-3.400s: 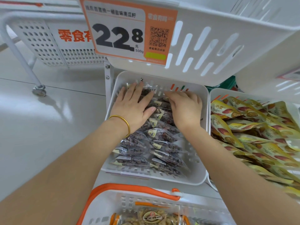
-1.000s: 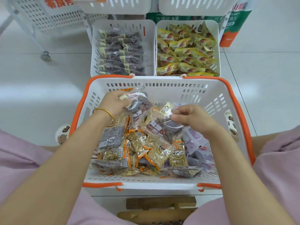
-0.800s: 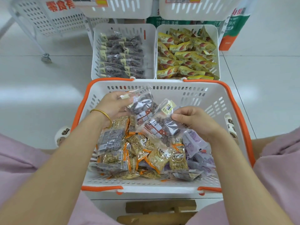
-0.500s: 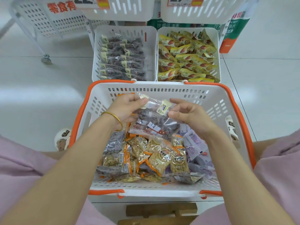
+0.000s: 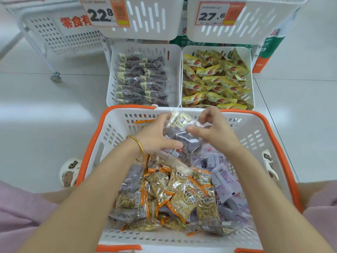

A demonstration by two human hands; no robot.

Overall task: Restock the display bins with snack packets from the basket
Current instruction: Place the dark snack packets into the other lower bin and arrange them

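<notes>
A white basket with an orange rim (image 5: 94,143) sits in front of me, full of mixed snack packets (image 5: 184,194). Over its far half, my left hand (image 5: 155,134) and my right hand (image 5: 215,128) both grip clear packets of dark snacks (image 5: 182,132) with yellow labels, stacked together. Beyond the basket stand two white display bins. The left bin (image 5: 175,73) holds rows of the same dark packets. The right bin (image 5: 250,70) is heaped with yellow packets.
Two upper white bins carry price tags, 22.8 (image 5: 102,13) and 27.6 (image 5: 213,14). A white wheeled rack (image 5: 54,39) stands at the back left on the pale tiled floor. My pink-clad knees and slippers (image 5: 70,172) flank the basket.
My hands left the left bin and went into the basket, each picking up a dark packet. They have since brought the packets together and lifted them toward the basket's far edge.
</notes>
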